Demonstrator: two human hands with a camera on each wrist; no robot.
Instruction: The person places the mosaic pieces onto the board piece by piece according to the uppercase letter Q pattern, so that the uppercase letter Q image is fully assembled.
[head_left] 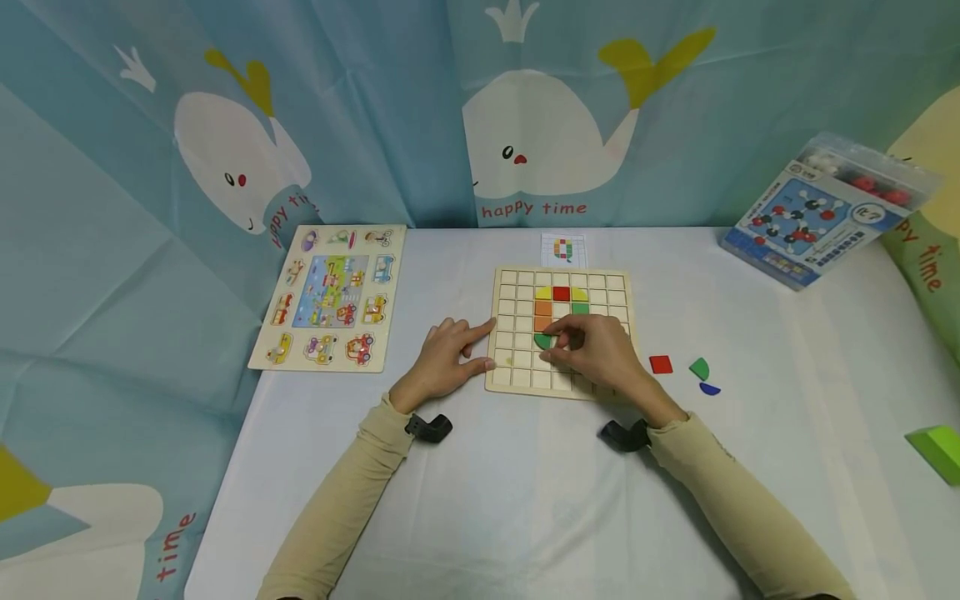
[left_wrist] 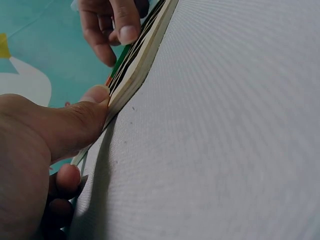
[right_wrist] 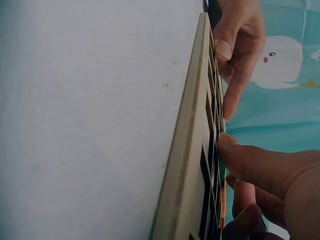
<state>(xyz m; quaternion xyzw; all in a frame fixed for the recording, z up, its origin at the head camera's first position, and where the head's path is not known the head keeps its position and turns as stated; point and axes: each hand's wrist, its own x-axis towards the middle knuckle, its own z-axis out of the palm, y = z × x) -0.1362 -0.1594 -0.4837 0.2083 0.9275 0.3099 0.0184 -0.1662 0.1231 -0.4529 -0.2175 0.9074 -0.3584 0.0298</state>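
Observation:
A wooden grid board [head_left: 513, 377] lies on the white table. Set in its cells are a red square [head_left: 561, 293], yellow rounded pieces [head_left: 543, 293], orange squares [head_left: 543, 309] and a green square [head_left: 580, 308]. My right hand [head_left: 600, 343] reaches over the board, thumb and index fingertips at a green quarter-circle piece [head_left: 542, 341] below the orange squares. It covers several cells on the right. At the left edge, my left hand [head_left: 444, 360] touches the board with its index finger and thumb stretched out. In the left wrist view, the left thumb [left_wrist: 82, 120] lies against the board's side.
Right of the board lie a loose red square [head_left: 661, 364], a green quarter-circle [head_left: 700, 368] and a blue piece [head_left: 709, 389]. A pattern card [head_left: 573, 242] sits behind it. A picture puzzle [head_left: 345, 242] lies left, a boxed molecule set [head_left: 810, 221] back right, a green block [head_left: 936, 452] far right.

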